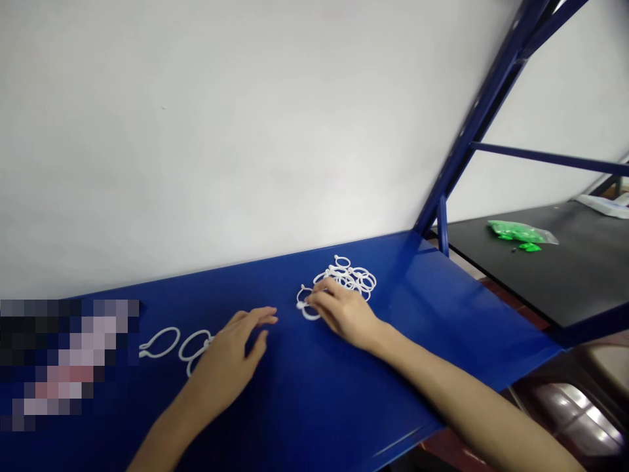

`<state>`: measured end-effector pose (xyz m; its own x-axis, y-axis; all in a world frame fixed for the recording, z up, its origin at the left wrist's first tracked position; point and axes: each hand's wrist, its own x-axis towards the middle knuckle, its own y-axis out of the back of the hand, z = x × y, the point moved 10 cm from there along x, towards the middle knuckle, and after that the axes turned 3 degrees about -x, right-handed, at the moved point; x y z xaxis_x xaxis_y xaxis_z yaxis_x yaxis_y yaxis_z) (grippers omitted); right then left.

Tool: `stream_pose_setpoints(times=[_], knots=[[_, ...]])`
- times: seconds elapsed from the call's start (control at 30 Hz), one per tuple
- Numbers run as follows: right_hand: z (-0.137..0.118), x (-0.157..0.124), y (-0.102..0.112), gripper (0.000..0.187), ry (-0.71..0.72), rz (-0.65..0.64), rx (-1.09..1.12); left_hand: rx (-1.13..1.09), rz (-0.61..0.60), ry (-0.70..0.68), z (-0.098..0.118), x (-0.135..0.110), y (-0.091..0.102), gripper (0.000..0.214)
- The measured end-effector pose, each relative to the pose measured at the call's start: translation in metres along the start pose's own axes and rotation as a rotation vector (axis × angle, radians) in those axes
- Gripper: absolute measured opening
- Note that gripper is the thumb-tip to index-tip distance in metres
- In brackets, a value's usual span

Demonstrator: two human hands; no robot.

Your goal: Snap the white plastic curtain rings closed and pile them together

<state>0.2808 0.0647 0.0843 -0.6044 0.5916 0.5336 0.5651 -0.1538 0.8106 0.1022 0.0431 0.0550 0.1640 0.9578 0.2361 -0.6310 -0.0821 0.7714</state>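
Observation:
My right hand (pixel 346 314) is over the near left side of a pile of white rings (pixel 363 278), each with a small knob. Its fingers are bent and pinched on a white ring (pixel 310 316), which lies partly under the fingertips. My left hand (pixel 228 347) hovers over the blue table with thumb and fingers apart, holding nothing. Beside and partly behind it are loose white rings (pixel 194 344). Another white ring (pixel 164 342) lies farther left, next to a pixelated patch that hides what is there.
The blue tabletop (pixel 314 393) runs along a white wall (pixel 246 131). A blue metal frame (pixel 472 131) rises at its right end. Beyond it, a black table (pixel 565 275) bears a clear bag of green pieces (pixel 521 233). A dark shiny chair (pixel 570 406) stands at lower right.

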Motion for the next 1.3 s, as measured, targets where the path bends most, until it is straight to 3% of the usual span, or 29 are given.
stream_pose_setpoints(times=[0.17, 0.33, 0.53, 0.73, 0.9, 1.03, 1.13, 1.3], knots=[[0.058, 0.0, 0.025, 0.018, -0.195, 0.096, -0.253, 0.312, -0.117, 0.019, -0.045, -0.002, 0.02, 0.042], [0.07, 0.001, 0.025, 0.017, -0.162, 0.035, -0.326, 0.384, -0.201, 0.083, -0.056, -0.002, 0.015, 0.029], [0.056, 0.004, 0.016, 0.016, -0.102, -0.031, -0.303, 0.397, -0.124, 0.085, -0.041, 0.005, 0.012, 0.021], [0.049, 0.005, 0.022, 0.021, -0.082, 0.054, -0.299, 0.314, 0.006, 0.109, -0.025, 0.006, 0.016, 0.024], [0.021, 0.004, 0.02, 0.027, 0.03, 0.082, -0.169, 0.245, 0.08, 0.15, -0.01, 0.004, 0.011, 0.026], [-0.011, 0.003, 0.008, 0.041, 0.147, -0.019, -0.074, 0.094, 0.056, 0.16, -0.003, 0.004, 0.0, 0.027], [-0.03, 0.0, 0.004, 0.04, 0.196, -0.087, -0.029, -0.033, 0.021, 0.182, -0.003, 0.005, -0.007, 0.03], [-0.053, -0.006, 0.003, 0.038, 0.326, -0.085, -0.015, -0.171, -0.004, 0.221, -0.006, 0.003, -0.012, 0.032]])
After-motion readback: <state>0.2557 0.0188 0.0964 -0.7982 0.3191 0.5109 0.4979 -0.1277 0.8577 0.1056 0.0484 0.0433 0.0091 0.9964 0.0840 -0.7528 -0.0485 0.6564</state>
